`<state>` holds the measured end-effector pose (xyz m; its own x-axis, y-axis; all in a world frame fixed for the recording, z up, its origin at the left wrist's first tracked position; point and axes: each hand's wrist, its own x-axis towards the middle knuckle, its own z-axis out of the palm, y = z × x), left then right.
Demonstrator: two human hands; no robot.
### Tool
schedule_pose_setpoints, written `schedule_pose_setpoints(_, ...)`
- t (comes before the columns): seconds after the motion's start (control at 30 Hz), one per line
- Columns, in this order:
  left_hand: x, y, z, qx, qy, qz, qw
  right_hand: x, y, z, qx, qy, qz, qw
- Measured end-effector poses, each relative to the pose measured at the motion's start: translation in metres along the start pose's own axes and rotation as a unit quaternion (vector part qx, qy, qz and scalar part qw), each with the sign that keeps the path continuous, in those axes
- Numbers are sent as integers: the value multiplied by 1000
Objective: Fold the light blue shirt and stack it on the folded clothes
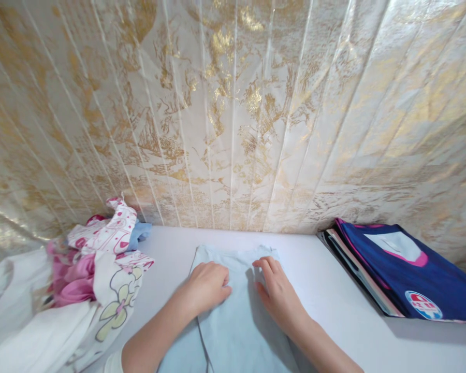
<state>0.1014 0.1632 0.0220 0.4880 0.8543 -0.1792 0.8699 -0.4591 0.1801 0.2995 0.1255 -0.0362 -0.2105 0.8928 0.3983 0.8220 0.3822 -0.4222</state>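
A light blue garment [236, 316] lies folded lengthwise on the white table in front of me, with a fold line along its left part. My left hand [209, 285] rests over the garment's left side, its fingers curled under; whether cloth is caught beneath them is hidden. Above the right side of the garment is my right hand [275, 290], fingers spread and slightly bent, with nothing visible in it. A shadow falls on the cloth beside this hand.
A loose heap of white and pink printed clothes [108, 280] occupies the left of the white table [310, 269]. On the right sits a stack of folded clothes, topped by a navy garment [404, 274] with pink trim. Behind stands a gold-patterned wall covering [233, 114].
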Motion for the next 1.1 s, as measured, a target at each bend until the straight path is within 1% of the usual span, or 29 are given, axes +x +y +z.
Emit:
schedule_pose_setpoints(0.1,-1,2,-1,14,-4,-14,1000,-4,-10,3,-25,-22,17,999)
schedule_pose_setpoints(0.2,-2,7,-2,38,-12,-44,998,-2,-17,1,-74,-50,26,996)
schedule_pose_setpoints(0.33,-7,17,-7,63,-21,-62,996,-5,-21,1,-130,-84,15,988)
schedule_pose_setpoints(0.47,-12,24,-8,70,-17,-57,996,-15,-24,3,-98,-160,-27,982)
schedule_pose_setpoints(0.53,-14,22,-7,60,-21,-52,997,-18,-23,4,-76,-181,-33,980)
schedule_pose_setpoints(0.6,-16,16,-7,46,-25,-41,998,-21,-21,5,-59,-164,-31,984)
schedule_pose_setpoints(0.73,-22,3,-9,29,-38,-24,999,-23,-16,5,-4,-64,-39,997)
schedule_pose_setpoints(0.83,-29,8,-13,16,-49,-6,999,-23,-17,4,67,-31,-70,995)
schedule_pose_setpoints(0.9,-35,16,-15,-15,-42,22,999,-20,-20,1,109,-37,-92,989)
schedule_pose_setpoints(0.97,-39,22,-18,-71,-36,57,995,-16,-21,-5,128,-60,-84,986)
schedule_pose_setpoints(1.03,-42,24,-20,-143,-67,91,983,-11,-21,-13,118,-89,-57,987)
schedule_pose_setpoints(1.1,-41,20,-22,-202,-96,102,969,-8,-17,-26,92,-125,-44,987)
